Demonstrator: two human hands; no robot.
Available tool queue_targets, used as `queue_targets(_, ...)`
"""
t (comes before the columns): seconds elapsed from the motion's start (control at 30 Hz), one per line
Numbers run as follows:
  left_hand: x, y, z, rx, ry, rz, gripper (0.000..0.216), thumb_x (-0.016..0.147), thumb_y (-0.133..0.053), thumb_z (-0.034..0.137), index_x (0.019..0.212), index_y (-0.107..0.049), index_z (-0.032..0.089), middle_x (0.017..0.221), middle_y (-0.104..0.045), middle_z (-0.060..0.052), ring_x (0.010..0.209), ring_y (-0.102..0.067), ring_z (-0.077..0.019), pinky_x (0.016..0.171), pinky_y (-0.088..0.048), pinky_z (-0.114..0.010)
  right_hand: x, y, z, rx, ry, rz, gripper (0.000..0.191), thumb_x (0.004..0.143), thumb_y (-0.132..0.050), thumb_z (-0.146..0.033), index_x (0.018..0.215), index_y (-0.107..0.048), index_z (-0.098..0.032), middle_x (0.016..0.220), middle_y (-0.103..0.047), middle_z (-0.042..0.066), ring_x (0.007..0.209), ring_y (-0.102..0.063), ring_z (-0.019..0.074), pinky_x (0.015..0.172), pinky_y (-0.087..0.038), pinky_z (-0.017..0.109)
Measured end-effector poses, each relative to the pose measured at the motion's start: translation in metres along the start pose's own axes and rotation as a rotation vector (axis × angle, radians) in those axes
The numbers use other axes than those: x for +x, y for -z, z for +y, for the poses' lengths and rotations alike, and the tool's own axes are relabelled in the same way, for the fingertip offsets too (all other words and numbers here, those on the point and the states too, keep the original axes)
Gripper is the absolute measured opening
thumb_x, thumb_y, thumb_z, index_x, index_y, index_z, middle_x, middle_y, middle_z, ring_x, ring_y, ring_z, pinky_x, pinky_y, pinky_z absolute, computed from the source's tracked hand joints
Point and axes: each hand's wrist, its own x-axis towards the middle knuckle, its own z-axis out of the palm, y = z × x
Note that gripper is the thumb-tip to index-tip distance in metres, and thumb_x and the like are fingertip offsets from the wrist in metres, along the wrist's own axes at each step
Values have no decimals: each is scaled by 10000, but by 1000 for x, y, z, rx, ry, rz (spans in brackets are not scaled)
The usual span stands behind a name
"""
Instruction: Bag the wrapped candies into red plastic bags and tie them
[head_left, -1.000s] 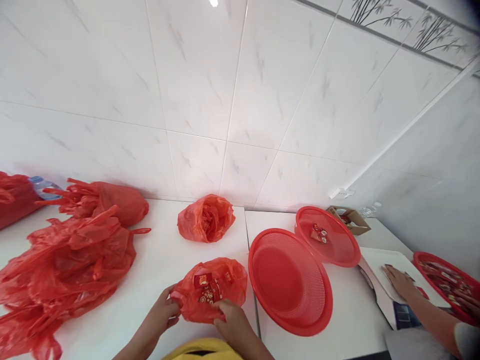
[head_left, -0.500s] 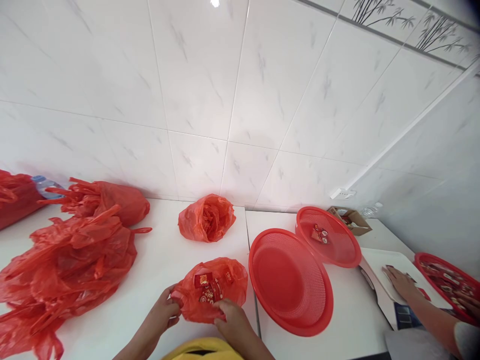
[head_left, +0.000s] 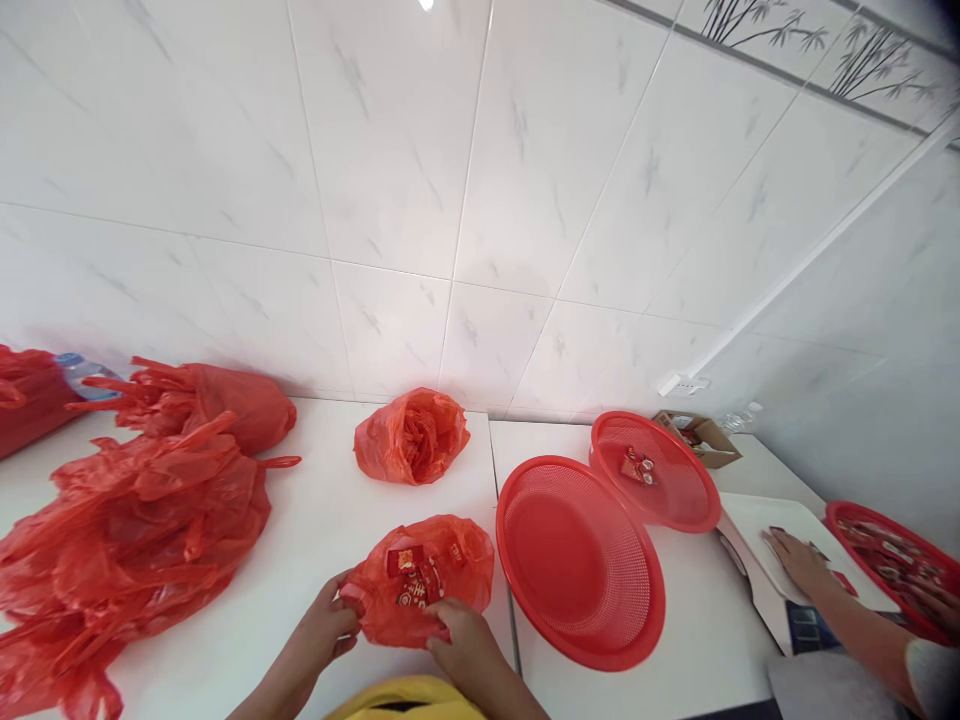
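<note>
white table (head_left: 330, 520) | heap of red bags (head_left: 127, 540) far left | empty red basket (head_left: 581, 560) just right of small red bag (head_left: 424, 575) at near edge | left hand (head_left: 326, 625), right hand (head_left: 465, 640) both pinching its mouth | risk: thin film slips, packets (head_left: 412, 580) spill

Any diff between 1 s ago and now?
Nothing visibly moved, apart from a slight camera shift. Both the left hand and right hand keep their grip on the small red bag with packets inside; the empty red basket and the co-worker's hand on the white board stay put.
</note>
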Motion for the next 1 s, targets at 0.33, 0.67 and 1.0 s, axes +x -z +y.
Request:
queue_targets(0.33, 4, 2, -3, -4, 8, -26, 645, 527, -541, 189, 1168, -518, 253, 769, -601, 22, 700, -559, -148, 632, -446, -247, 2, -3, 5, 2, 5, -1, 431, 702, -542, -138, 1094, -686, -248, 1116, -686, 33, 1030, -626, 199, 894, -442, 267)
queue_targets(0.67, 2, 1, -2, -11, 13, -19, 665, 513, -527, 188, 1174, -502, 251, 811, -616, 13, 705, -552, -153, 648, -438, -260, 2, -4, 7, 21, 16, -3, 441, 707, -543, -138, 1108, -684, -257, 1117, -685, 27, 1028, -626, 194, 896, -445, 264)
queue_targets(1.0, 5, 2, -5, -24, 13, -32, 659, 509, -535, 189, 1163, -502, 257, 739, -557, 41, 668, -513, -137, 651, -423, -252, 4, -5, 10, 37, 3, -18, 444, 700, -540, -134, 1101, -686, -256, 1126, -680, 21, 1031, -621, 189, 890, -438, 251)
